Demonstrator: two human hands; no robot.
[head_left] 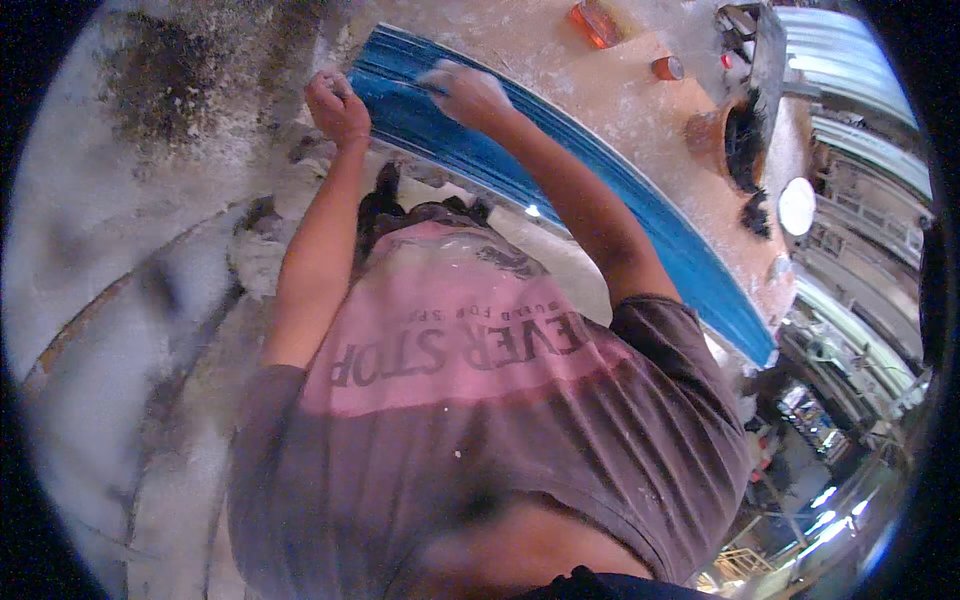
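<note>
At the far left, a pale floor carries a dark, mottled stain. To its right, the left hand is positioned at the left end of the blue panel. Its fingers are curled toward the palm; whether they have hold of anything cannot be told.

The blue panel is long, narrow and pale-edged. It lies on a tan work surface, in front of the person, and extends from the upper left to the lower right of the view. Fine streaks run along its length. The person wears a dark shirt with a pink chest section.

The right hand, whitened as if by powder, is over the panel near its left end. Its fingers are bent and blurred; their exact opening, and any item in them, cannot be told. The right forearm crosses above the panel.

Farther right, beyond the panel, are an orange-red container, a small brown cup and a larger orange-brown bucket with a dark interior. Next are 1 white disc and corrugated sheets.
</note>
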